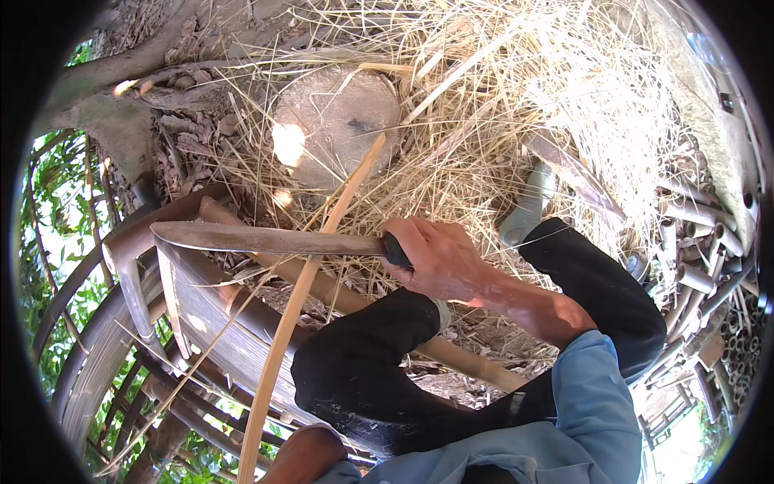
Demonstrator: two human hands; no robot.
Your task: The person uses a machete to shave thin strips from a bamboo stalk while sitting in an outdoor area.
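Note:
My right hand (435, 256) is closed around the black handle of a machete (250, 238). Its long, worn blade points left and lies across a pale bamboo strip (292, 310). From the lower edge the strip slants up and right, its tapered tip reaching in front of a round wooden chopping block (343, 121). Only a bit of my left arm (306, 456) shows at the bottom; the left hand is outside the picture, and so is the strip's lower end.
Loose straw and shavings (516, 89) cover the ground beyond my legs. A bamboo bench (218, 298) stands at the left. Cut bamboo tubes (701, 242) are piled at the right. A flat wooden piece (576, 177) lies by my right foot. Tree roots (121, 81) spread at far left.

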